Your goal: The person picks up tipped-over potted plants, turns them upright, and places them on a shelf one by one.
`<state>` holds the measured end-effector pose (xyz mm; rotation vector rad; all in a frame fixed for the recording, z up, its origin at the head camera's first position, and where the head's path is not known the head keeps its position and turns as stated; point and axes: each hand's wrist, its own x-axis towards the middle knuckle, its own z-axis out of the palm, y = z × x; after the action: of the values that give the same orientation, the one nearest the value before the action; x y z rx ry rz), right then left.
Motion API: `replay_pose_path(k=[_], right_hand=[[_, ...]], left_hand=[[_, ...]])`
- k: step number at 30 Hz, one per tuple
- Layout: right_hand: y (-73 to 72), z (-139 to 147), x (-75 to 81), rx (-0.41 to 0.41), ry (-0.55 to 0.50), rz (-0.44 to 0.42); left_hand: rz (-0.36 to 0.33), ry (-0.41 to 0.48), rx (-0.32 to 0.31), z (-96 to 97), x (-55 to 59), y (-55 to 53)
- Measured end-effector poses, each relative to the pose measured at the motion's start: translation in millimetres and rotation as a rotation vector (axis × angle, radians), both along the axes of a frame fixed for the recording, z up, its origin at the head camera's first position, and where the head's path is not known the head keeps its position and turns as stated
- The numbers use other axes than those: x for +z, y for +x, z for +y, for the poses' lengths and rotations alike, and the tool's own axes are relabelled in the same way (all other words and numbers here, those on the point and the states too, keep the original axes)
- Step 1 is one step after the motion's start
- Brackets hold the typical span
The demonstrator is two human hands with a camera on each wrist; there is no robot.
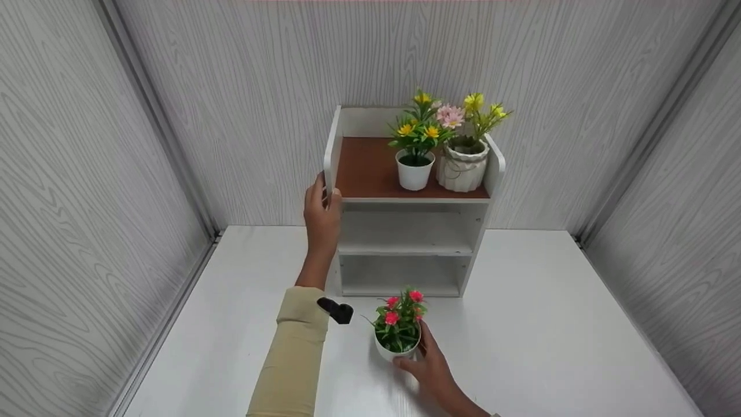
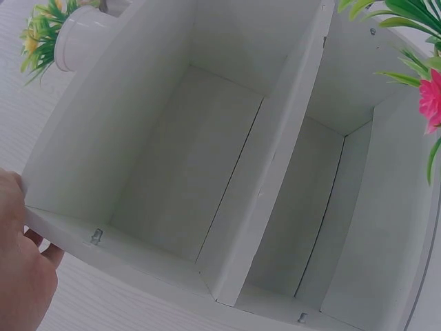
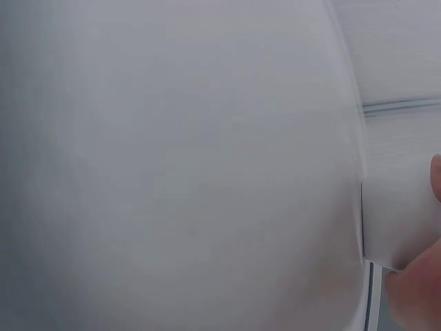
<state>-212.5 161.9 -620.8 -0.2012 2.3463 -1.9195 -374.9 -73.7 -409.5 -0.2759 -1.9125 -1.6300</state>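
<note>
A small white shelf unit (image 1: 405,248) with a brown top board stands upright against the back wall. My left hand (image 1: 322,214) grips the front edge of its left side panel, thumb on the near side. In the left wrist view, the same hand (image 2: 27,262) is at the shelf's edge, beside the bare compartments. In front of the shelf, my right hand (image 1: 427,365) holds a white pot (image 1: 385,350) of pink-red flowers (image 1: 392,318) from its right side. The pot's pale wall (image 3: 186,165) fills most of the right wrist view. Whether its base touches the table is hidden.
On the brown board (image 1: 365,168) stand a white pot with yellow flowers (image 1: 414,174) and a ribbed cream pot (image 1: 461,172) with pink and yellow flowers. A white table (image 1: 550,324) lies below, enclosed by grey wood-grain walls (image 1: 260,75).
</note>
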Motion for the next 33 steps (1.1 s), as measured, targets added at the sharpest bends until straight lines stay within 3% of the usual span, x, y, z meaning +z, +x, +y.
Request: replay_pose_path(k=[19, 33], right_hand=[[1.4, 0.2, -1.5, -0.012, 0.018, 0.043], [2.5, -0.2, 2.1, -0.047, 0.037, 0.069]], left_hand=[[-0.015, -0.039, 0.039, 1.0, 0.0, 0.8], [-0.036, -0.035, 0.03, 0.7, -0.7, -0.6]])
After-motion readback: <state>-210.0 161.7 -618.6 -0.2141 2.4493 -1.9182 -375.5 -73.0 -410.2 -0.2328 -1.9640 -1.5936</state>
